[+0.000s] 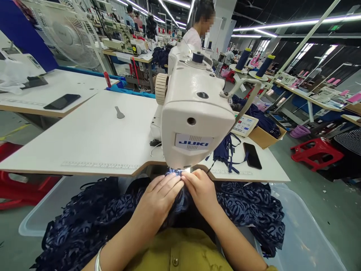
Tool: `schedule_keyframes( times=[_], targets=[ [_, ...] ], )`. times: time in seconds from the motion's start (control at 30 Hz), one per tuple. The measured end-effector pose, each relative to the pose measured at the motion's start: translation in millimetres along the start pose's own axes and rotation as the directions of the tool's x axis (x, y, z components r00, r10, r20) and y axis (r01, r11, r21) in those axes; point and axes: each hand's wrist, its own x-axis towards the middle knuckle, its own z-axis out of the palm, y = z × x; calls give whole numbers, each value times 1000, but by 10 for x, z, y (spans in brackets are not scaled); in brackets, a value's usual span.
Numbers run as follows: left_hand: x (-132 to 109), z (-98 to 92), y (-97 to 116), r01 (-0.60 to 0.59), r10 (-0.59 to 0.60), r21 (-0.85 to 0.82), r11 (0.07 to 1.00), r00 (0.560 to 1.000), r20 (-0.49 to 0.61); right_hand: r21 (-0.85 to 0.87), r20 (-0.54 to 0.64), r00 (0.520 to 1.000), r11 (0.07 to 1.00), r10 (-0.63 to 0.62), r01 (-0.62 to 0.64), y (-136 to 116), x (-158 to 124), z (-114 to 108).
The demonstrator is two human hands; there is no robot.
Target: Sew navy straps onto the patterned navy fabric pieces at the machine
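Observation:
A white sewing machine (pixel 197 116) stands in front of me, its lower end lit beside my fingertips. Under it, my left hand (pixel 162 194) presses the edge of dark blue patterned fabric (pixel 180 205) with its fingers together. My right hand (pixel 200 190) pinches the same fabric, its fingertips close to those of the left. The needle and presser foot are hidden behind the machine head and my fingers. More of the navy patterned cloth (pixel 251 207) spreads over my lap on both sides.
Navy straps (pixel 224 148) and a black phone (pixel 252 155) lie on the white table (pixel 84 131) at the right. A small grey metal piece (pixel 119 112) is on the left. Translucent bins (pixel 304 226) flank my lap. A person (pixel 197 26) is beyond the machine.

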Motion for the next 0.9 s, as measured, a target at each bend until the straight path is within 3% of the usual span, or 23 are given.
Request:
schedule_keyframes(
  times=[0.1, 0.2, 0.37, 0.9],
  targets=[
    [17, 28, 24, 32, -31, -13, 999, 998, 60, 309, 69, 989, 939, 132, -147, 68, -31, 3],
    [39, 51, 63, 80, -81, 19, 997, 995, 65, 443, 70, 946, 840, 317, -314, 95, 0, 33],
    [78, 82, 145, 119, -125, 98, 988, 991, 51, 385, 37, 917, 841, 397, -380, 66, 90, 55],
    [145, 105, 236, 120, -131, 232, 965, 991, 34, 341, 59, 916, 854, 396, -392, 63, 127, 44]
  ],
)
